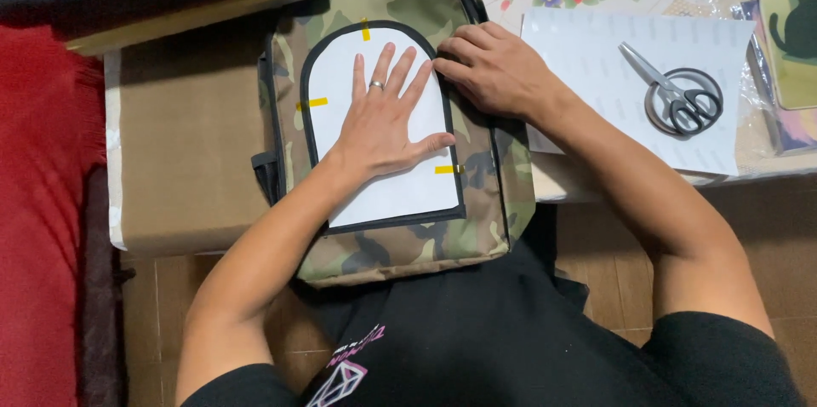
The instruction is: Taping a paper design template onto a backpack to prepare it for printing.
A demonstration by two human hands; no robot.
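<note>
Desk w/ scissors [681,94]; left hand [383,122] fingers flat, splayed on taped paper [400,194] over camo backpack [400,241]; right hand [498,66] fingers curled, pressing the paper's edge, gripping nothing.

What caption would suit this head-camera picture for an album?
Left hand flat on white paper taped to a camouflage backpack, right hand pressing its edge.

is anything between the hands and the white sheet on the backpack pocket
Nothing visible. The left hand lies flat, directly on the white paper sheet taped to the camouflage backpack. The right hand presses with its fingertips at the sheet's upper right edge, by the black pocket trim.
</note>
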